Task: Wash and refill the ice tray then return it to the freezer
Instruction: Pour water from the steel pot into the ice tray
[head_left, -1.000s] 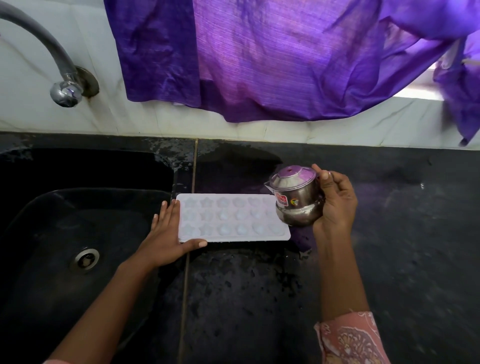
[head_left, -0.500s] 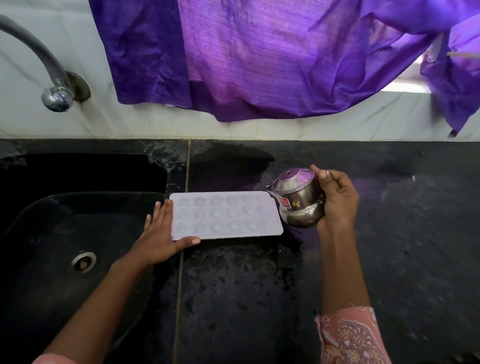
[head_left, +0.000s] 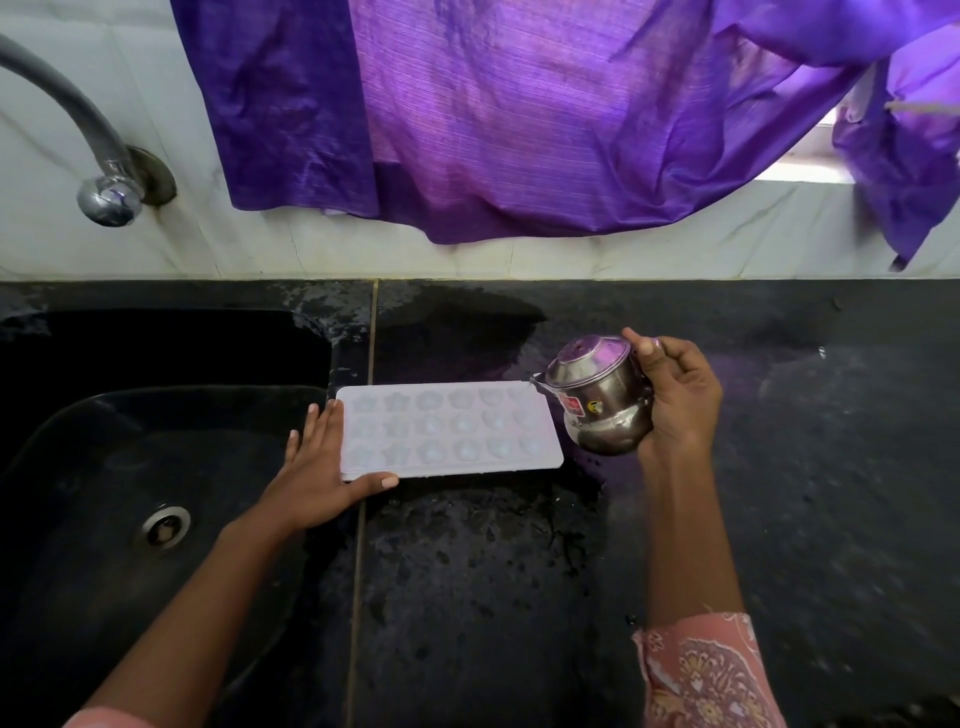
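Note:
A white ice tray (head_left: 449, 428) with star and round moulds lies flat on the wet black counter (head_left: 519, 571), just right of the sink. My left hand (head_left: 322, 470) rests flat against the tray's left end, thumb along its front edge. My right hand (head_left: 678, 402) grips a small steel pot (head_left: 602, 397) with a spout, tilted to the left, its lip at the tray's far right corner. I cannot tell whether water is flowing.
A black sink (head_left: 130, 467) with a metal drain (head_left: 165, 529) lies to the left, under a curved steel tap (head_left: 106, 195). A purple cloth (head_left: 519, 114) hangs over the white tiled wall behind. The counter around the tray is wet.
Both hands, the tray and the pot keep their places relative to each other; only the camera view drifts slightly. The pot stays tilted at the tray's right end.

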